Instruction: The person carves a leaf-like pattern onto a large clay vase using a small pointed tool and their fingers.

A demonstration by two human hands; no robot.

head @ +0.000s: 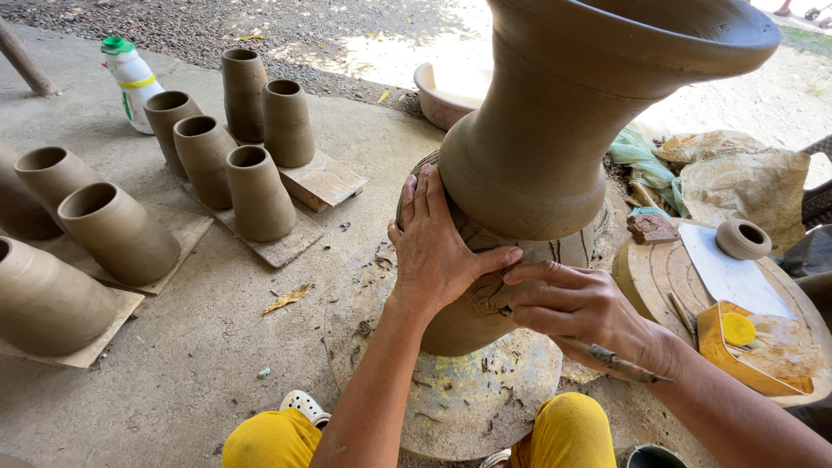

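— Vase (555, 130) first: how's it look?
— Tall, wet grey-brown clay, unfired. Wide flared mouth at top right of frame, narrow neck, swelling to a round belly at frame centre. Belly has rough carved or pressed marks approx. where the hands meet.
— Which way's it standing?
— Upright, long axis vertical, mouth up toward the camera, base down on a round, clay-smeared turntable (451, 407) at lower centre.
— Hands?
— Left hand (433, 251) lies flat on the belly's left side, fingers spread upward, thumb reaching right; not gripping, just pressed on. Right hand (576, 308) is pinched round a thin tool (611, 357); fingertips are at the clay by the left thumb, and the tool's free end sticks out lower right past the wrist. Working tip is hidden.
— Around it?
— Plain clay cylinders (260, 191) on boards, upper left and left edge. White plastic bottle (132, 78) w/ green cap behind them. Small clay pot (743, 238) and yellow tub (737, 342) on a round board, right. Yellow trousers (277, 438) at bottom.
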